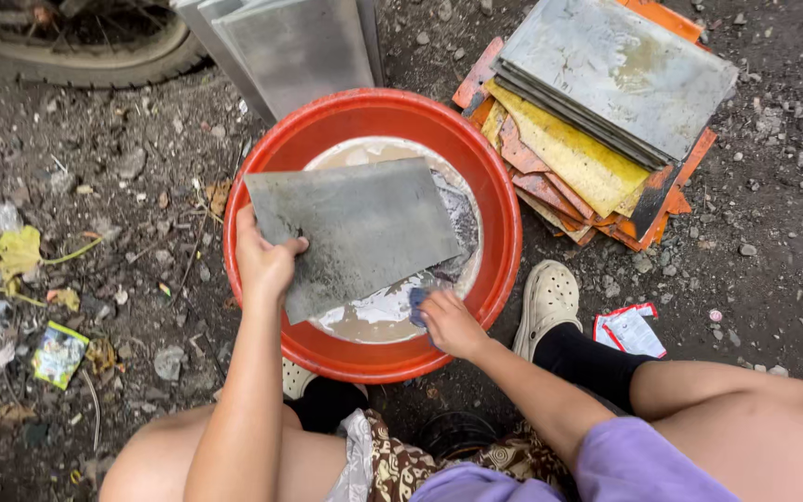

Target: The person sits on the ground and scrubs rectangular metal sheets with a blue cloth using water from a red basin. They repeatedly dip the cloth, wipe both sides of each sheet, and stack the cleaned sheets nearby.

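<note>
Gravelly dirt ground [141, 186], red basin [262, 167], left hand [265, 262] clenched on grey sheet [355, 228], right hand [451, 325] grasping blue scrubber [417, 299].

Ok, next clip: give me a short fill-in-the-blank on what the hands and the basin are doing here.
1. The left hand holds a grey metal sheet over a round basin coloured ____.
2. The right hand presses a small ____ cloth at the sheet's lower edge.
3. The basin holds murky ____.
4. A stack of sheets lies on the ground to the person's ____.

Missing words: red; blue; water; right
</note>
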